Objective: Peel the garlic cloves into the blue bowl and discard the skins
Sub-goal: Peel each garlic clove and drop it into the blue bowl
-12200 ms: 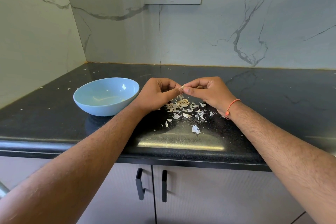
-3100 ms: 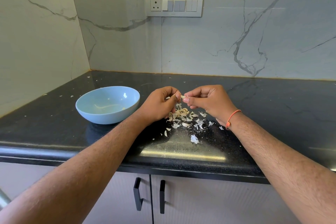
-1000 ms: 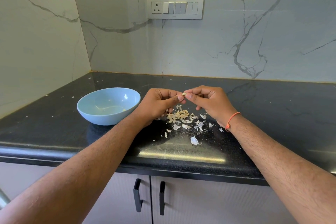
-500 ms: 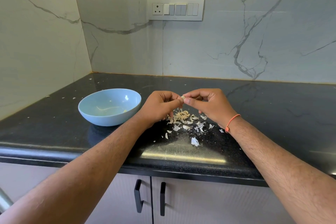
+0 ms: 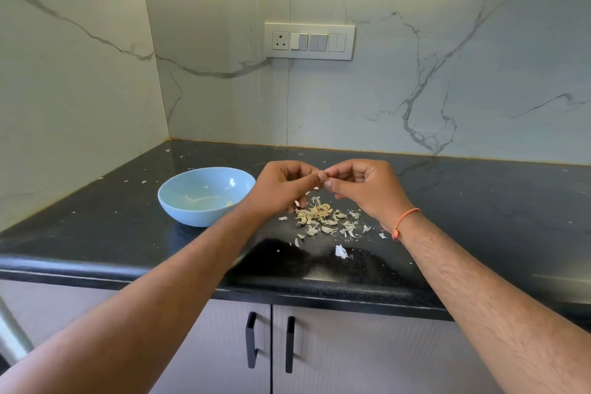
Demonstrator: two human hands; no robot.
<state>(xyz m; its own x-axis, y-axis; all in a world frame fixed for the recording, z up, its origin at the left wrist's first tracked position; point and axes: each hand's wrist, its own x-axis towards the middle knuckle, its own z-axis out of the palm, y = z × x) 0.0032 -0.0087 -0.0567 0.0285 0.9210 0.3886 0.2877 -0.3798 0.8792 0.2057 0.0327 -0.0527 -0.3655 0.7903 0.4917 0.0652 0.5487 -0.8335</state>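
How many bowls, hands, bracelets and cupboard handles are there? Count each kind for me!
Blue bowl: 1
Hands: 2, the left hand and the right hand, pinching something tiny between them
Orange bracelet: 1
Black cupboard handles: 2, one beside the other
Total: 6
The garlic skins on the counter are too many to count.

This is a home kitchen. A polished black granite worktop (image 5: 479, 201) runs into a corner between walls clad in white marble-look slabs with grey veins (image 5: 415, 99). On the back wall sits a white switch plate with a socket and rocker switches (image 5: 309, 41). Below the worktop's front edge are grey cabinet doors with black bar handles (image 5: 251, 339). A blue bowl (image 5: 188, 201) and scattered garlic skins (image 5: 323, 221) lie on the worktop.
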